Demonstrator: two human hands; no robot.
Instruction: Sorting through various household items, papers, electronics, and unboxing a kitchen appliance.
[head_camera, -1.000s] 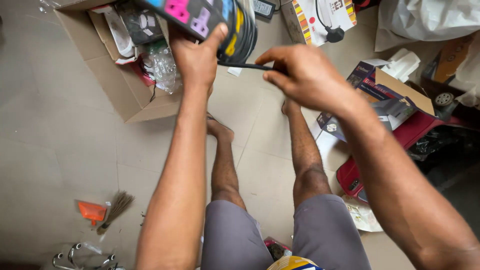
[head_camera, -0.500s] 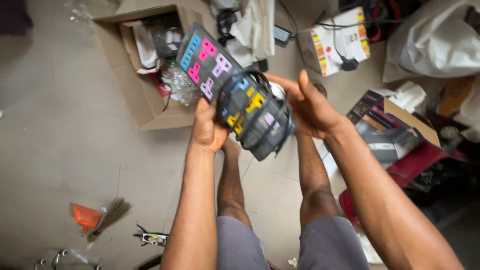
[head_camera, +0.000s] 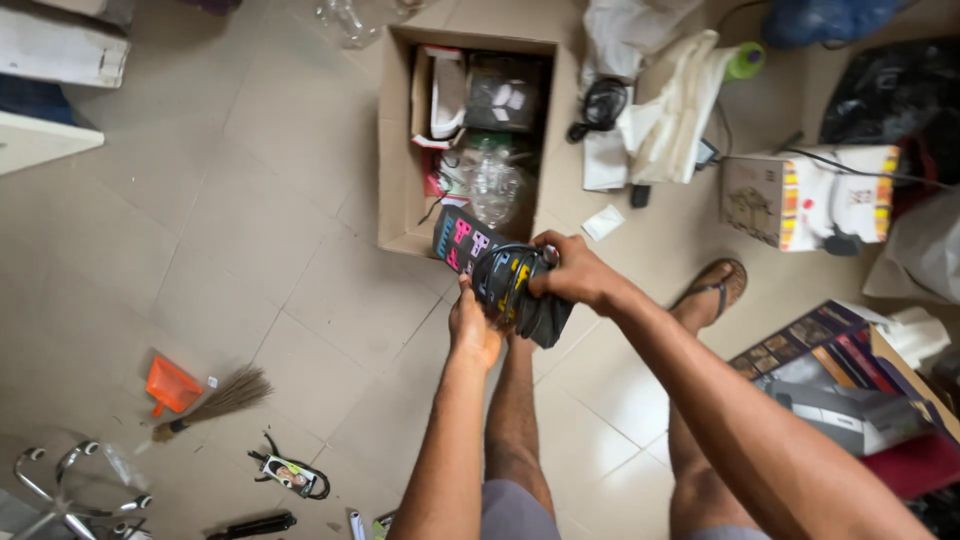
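The power strip (head_camera: 487, 262), a dark block with pink, blue and yellow sockets, is held out over the tiled floor (head_camera: 250, 250) between both hands, its black cord (head_camera: 507, 275) wound in loops around its middle; the left hand (head_camera: 473, 325) grips it from below, fingers clenched on the lower edge; the right hand (head_camera: 572, 272) clasps it from above, fingers closed over the coiled cord. Just beyond the strip's far end stands an open cardboard box (head_camera: 400, 150) holding packets and clear plastic wrap; to the right lie white cloths (head_camera: 670, 100) and a patterned white carton (head_camera: 800, 195); at lower left, well apart, lie an orange dustpan (head_camera: 172, 384) and a small straw broom (head_camera: 215, 400); a sandalled foot (head_camera: 715, 285) rests near the right forearm.
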